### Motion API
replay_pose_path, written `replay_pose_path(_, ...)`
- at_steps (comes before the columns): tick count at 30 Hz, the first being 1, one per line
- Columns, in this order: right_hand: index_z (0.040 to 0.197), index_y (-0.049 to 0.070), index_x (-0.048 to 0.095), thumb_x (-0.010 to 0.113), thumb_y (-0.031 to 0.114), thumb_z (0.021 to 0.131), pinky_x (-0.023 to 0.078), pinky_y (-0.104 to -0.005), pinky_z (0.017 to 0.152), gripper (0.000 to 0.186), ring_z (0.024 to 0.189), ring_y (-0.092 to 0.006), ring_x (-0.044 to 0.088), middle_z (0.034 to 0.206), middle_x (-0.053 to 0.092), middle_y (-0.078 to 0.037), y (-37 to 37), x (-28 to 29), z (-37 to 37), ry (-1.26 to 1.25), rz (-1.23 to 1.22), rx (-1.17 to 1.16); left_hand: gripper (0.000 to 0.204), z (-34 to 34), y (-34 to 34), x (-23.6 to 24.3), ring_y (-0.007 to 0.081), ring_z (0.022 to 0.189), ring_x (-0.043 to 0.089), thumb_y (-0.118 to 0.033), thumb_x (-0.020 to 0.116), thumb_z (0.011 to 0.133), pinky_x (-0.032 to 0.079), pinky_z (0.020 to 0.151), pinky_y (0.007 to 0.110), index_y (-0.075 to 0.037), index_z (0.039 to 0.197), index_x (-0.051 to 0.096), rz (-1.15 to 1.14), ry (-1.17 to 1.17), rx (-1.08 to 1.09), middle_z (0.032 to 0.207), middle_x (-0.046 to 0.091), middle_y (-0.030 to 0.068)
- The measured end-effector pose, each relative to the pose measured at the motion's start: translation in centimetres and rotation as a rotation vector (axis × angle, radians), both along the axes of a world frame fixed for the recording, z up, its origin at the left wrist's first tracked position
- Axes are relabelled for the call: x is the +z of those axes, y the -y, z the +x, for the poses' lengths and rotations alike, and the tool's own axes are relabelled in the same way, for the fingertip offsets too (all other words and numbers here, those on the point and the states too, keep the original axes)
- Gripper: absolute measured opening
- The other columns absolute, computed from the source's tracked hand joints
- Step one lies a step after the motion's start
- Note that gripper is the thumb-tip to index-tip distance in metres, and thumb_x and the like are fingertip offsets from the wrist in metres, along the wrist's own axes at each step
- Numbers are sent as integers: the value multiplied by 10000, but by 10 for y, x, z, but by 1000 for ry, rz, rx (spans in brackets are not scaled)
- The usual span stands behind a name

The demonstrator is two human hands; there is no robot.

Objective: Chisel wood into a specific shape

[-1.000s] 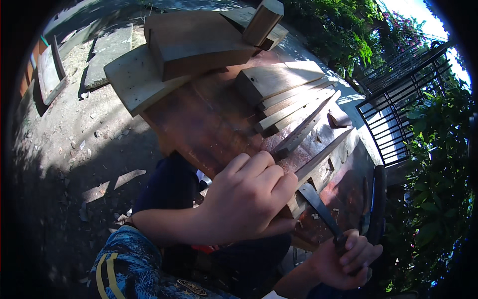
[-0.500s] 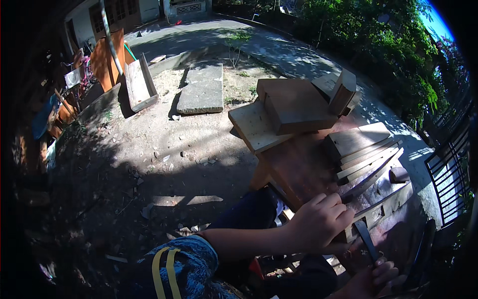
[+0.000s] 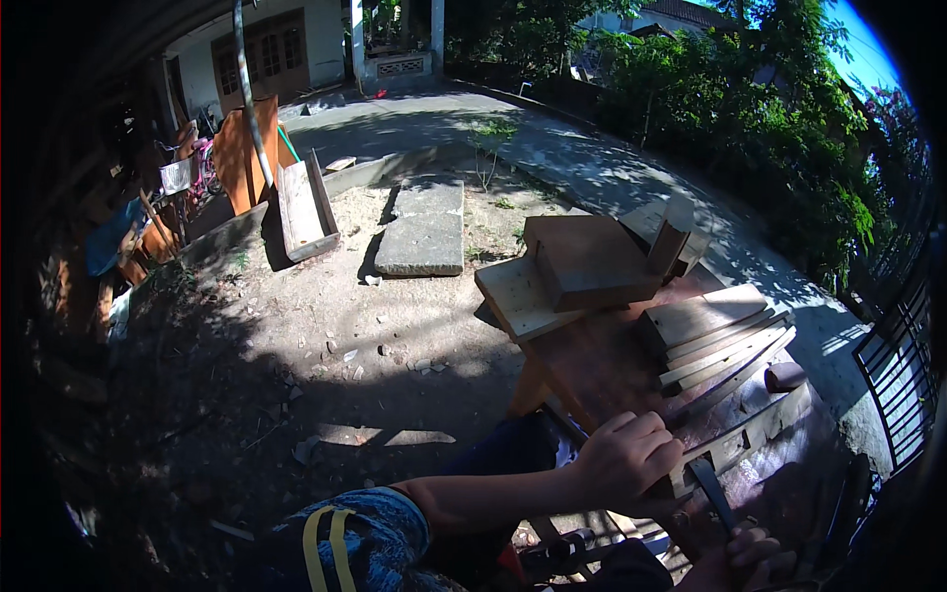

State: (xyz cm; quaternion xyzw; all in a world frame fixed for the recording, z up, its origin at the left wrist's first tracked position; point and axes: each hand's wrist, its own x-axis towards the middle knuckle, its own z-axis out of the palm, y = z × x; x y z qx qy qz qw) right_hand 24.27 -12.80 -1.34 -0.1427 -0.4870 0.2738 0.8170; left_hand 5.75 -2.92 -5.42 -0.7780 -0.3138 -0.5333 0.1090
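My left hand [image 3: 631, 459] is closed at the near end of a long wooden piece [image 3: 757, 432] with notches cut along its side, which lies on the reddish-brown worktable [image 3: 602, 360]. My right hand [image 3: 745, 564], low in the picture, grips a chisel-like tool [image 3: 712, 493] with a flat dark blade. The blade's tip points up to the notched wood, close to the left fingers. A dark, slightly curved strip [image 3: 710, 395] lies alongside, beyond the left knuckles. Shadow hides the tool's handle and part of the right fingers.
Several thin wooden strips [image 3: 725, 355] lie beside a thick board [image 3: 705, 321]. A dark rounded block [image 3: 786, 376] sits near the notched wood. Farther off are a wooden box [image 3: 592, 261] and a pale board [image 3: 523, 296]. A black metal gate [image 3: 903, 365] stands at the right.
The view has tilted up, so the yard and table appear lower. Both hands keep their places at the notched wood, and the blade remains beside it.
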Motion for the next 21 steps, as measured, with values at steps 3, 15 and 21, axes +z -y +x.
replay_pose_path(3,990,121,536,492,319,1108,479,-492,904,233,835,-295,590,788,562,-125,-2,-3,4,31,17,-35,373,1,-1,-2,237,870,651,-399,720,831,487,679,376,-58,964,645,10,30,-34,888,651,57)
replay_pose_path(15,996,101,553,557,265,1095,522,-475,890,191,873,-308,621,858,627,-134,0,1,9,88,8,40,431,0,-2,-6,269,901,614,-416,711,836,503,728,393,-32,1017,635,-3,21,-51,916,627,92)
replay_pose_path(21,989,90,541,602,164,1077,538,-461,852,130,862,-305,627,859,644,-152,-1,7,4,65,18,15,395,3,0,-7,267,901,616,-367,704,819,509,734,397,-35,1025,641,-12,14,-46,916,626,88)
